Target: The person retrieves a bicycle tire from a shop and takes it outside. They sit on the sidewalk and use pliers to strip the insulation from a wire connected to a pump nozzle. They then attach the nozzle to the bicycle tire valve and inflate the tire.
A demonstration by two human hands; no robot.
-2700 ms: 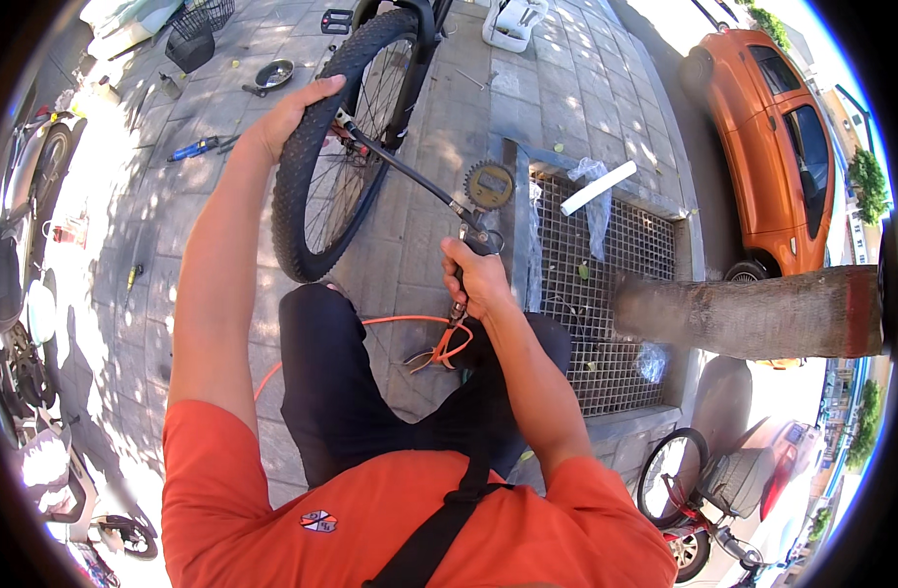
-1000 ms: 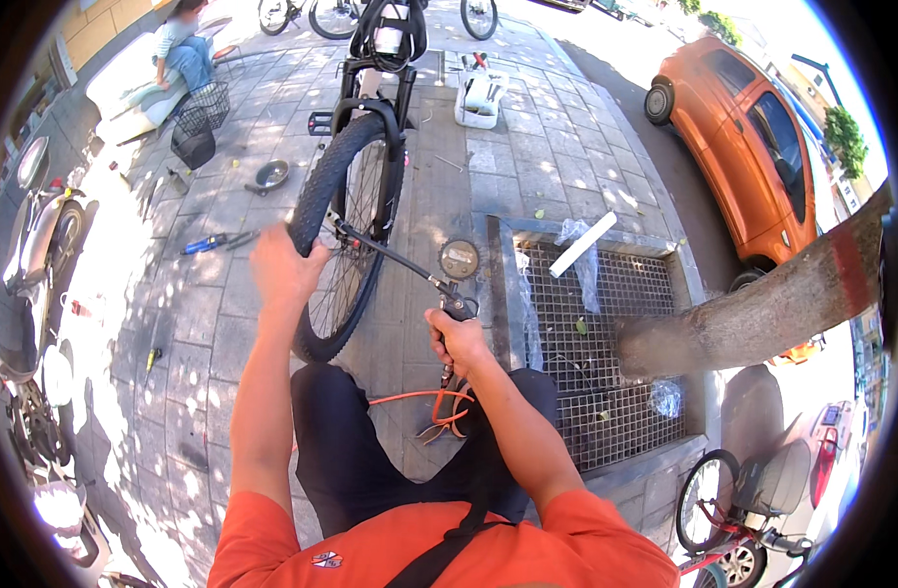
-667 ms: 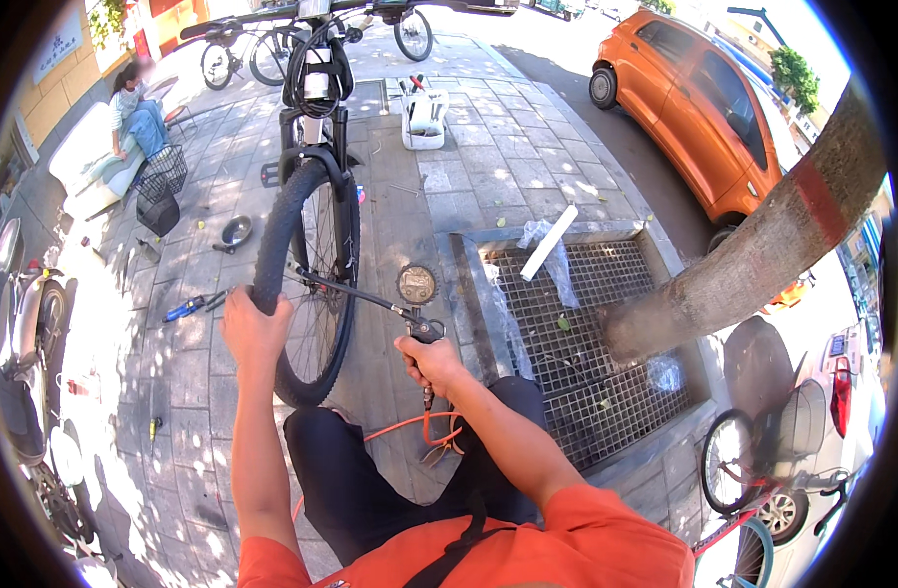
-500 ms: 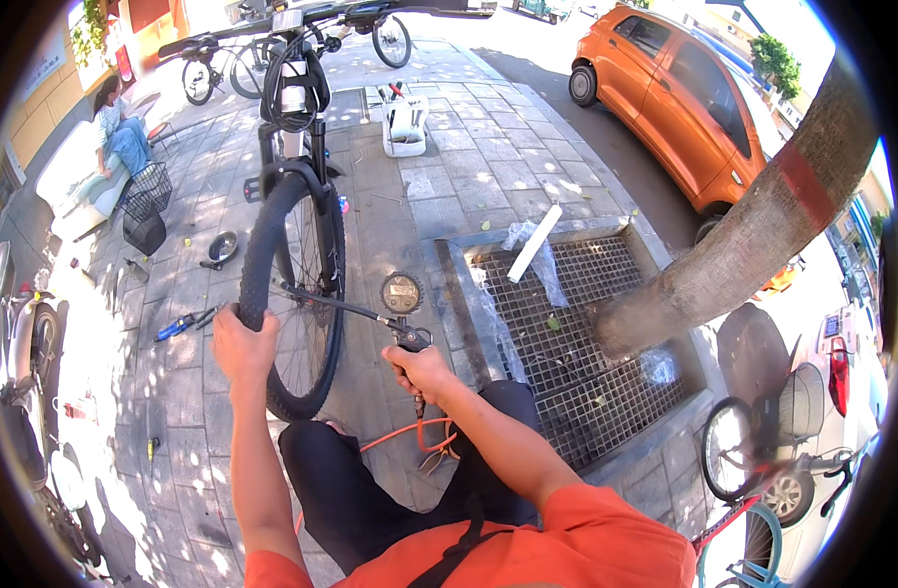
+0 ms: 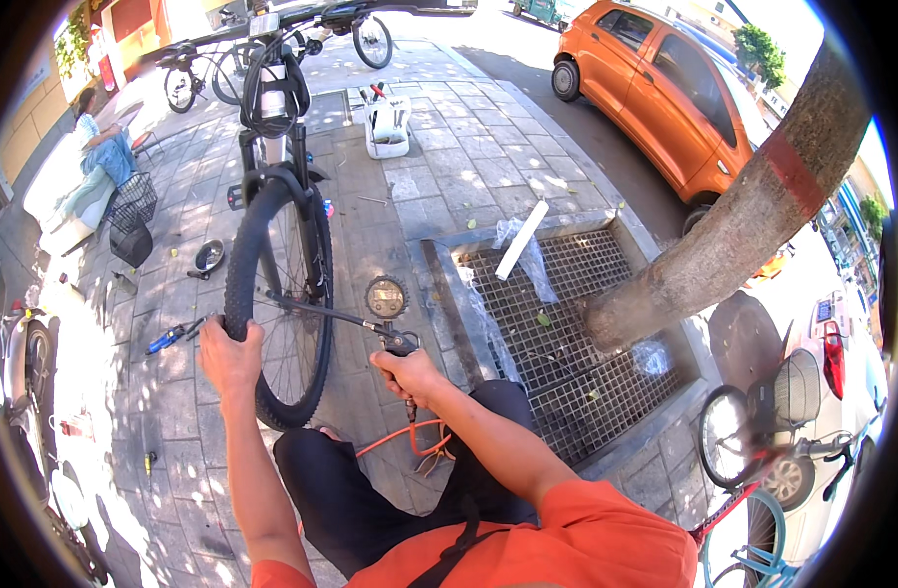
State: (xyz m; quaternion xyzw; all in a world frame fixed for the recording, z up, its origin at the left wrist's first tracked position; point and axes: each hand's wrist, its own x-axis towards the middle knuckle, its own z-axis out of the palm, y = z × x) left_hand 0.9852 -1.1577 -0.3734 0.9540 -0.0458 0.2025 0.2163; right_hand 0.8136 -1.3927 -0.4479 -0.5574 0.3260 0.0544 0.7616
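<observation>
Black front tyre (image 5: pixel 241 284) gripped by my left hand (image 5: pixel 230 355); right hand (image 5: pixel 410 374) clenches inflator gun (image 5: pixel 398 343), hose running left to wheel.

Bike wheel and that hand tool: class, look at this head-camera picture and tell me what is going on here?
A person in an orange shirt grips the black bicycle tyre with the left hand. The right hand holds an air inflator gun with a round pressure gauge; its thin hose reaches into the wheel. An orange air line trails below. A metal tree grate lies to the right.
</observation>
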